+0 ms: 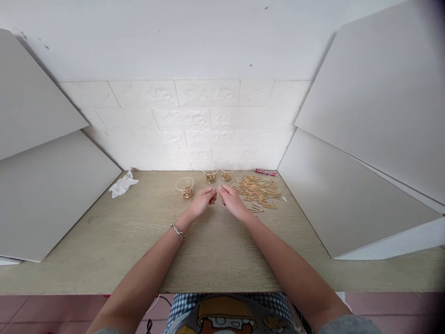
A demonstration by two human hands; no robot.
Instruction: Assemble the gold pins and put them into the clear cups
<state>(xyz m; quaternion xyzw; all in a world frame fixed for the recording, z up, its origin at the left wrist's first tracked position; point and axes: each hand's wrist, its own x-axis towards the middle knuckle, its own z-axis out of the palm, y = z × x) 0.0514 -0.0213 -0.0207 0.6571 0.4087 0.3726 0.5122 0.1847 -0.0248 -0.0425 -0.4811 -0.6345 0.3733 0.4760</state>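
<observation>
My left hand [204, 200] and my right hand [232, 201] meet almost fingertip to fingertip above the middle of the table. Both are closed in a pinch, and whatever sits between the fingertips is too small to make out. A bracelet circles my left wrist. Just left of my left hand stands a clear cup [185, 184] with small gold-coloured pieces in it. Beyond my hands are two more clear cups, one [210, 176] with gold pieces and another [226, 176] with small gold rings or bits. Thin gold-coloured sticks [257, 189] lie in a loose pile right of my right hand.
A red tube-like item [265, 172] rests behind the stick pile. Crumpled white tissue [123, 184] lies at the back left. Pale panels enclose the table [215, 260] on the left [52, 195] and right [354, 195], with a white brick-patterned wall [198, 118] behind.
</observation>
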